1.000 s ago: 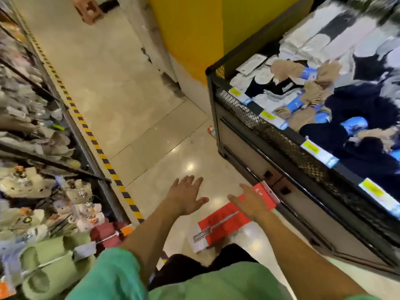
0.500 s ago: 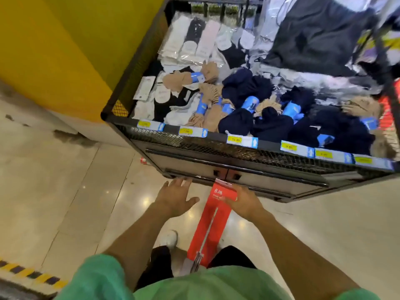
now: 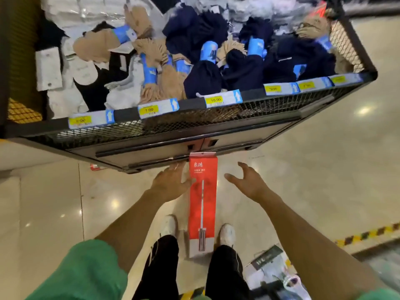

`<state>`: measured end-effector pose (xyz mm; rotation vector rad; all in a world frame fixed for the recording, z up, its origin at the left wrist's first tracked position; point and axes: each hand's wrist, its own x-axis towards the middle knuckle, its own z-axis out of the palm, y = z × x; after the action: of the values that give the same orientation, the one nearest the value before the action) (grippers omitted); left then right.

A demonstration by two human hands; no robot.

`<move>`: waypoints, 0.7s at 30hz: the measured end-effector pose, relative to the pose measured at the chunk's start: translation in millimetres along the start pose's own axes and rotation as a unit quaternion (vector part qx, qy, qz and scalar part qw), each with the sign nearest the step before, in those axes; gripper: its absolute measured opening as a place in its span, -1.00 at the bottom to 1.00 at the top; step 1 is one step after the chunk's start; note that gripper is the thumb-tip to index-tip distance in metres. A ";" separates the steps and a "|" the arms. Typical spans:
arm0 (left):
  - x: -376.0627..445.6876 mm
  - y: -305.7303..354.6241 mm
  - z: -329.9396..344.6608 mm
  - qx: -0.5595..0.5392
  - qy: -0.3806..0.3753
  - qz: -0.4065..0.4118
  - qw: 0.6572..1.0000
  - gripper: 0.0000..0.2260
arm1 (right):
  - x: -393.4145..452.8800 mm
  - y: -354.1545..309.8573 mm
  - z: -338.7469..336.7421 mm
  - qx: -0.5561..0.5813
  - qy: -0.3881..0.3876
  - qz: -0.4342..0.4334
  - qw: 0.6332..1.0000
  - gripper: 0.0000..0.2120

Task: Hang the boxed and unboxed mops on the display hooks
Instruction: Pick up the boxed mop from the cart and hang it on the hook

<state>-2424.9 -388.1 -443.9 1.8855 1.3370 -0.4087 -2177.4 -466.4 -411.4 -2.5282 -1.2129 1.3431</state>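
Boxes number just one: a long red mop box stands on the shiny floor between the person's two white shoes. Two hands reach out, one on each side of it. The left hand has straight fingers, and its thumb touches the left edge of the box near the top. The right hand is spread wide, holds nothing, and sits just beside the box without touching it. The long side of the box runs away from the person, with its top end pointing at the black wire bin. That bin is full of socks, with five price tags along its front rail.
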 end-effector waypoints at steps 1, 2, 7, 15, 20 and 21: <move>6.5 -1.1 6.0 -0.039 -0.004 -0.012 0.999 -0.21 | 7.1 5.2 9.5 0.016 -0.006 0.007 1.000 -0.11; 13.4 -2.2 12.6 -0.079 -0.003 -0.026 0.997 -0.25 | 16.4 11.3 19.3 0.033 -0.013 0.009 0.999 -0.11; 63.8 -14.6 52.8 -0.180 0.016 -0.096 0.979 -0.26 | 76.0 45.3 59.4 0.107 -0.032 0.023 0.993 -0.14; 159.3 -49.5 123.6 -0.262 0.049 -0.128 0.955 -0.24 | 178.5 97.4 106.1 0.187 -0.028 0.020 0.982 -0.13; 222.7 -60.9 163.3 -0.382 0.110 -0.153 0.905 -0.84 | 243.7 112.9 140.0 0.233 -0.016 0.002 0.972 -0.17; 235.8 -62.6 171.1 -0.383 0.119 -0.144 0.905 -0.75 | 255.2 114.6 146.7 0.247 -0.012 -0.008 0.969 -0.22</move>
<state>-2359.1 -351.4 -732.2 1.1028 1.6340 0.2101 -2128.9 -426.2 -720.9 -2.1513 -0.7706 1.4542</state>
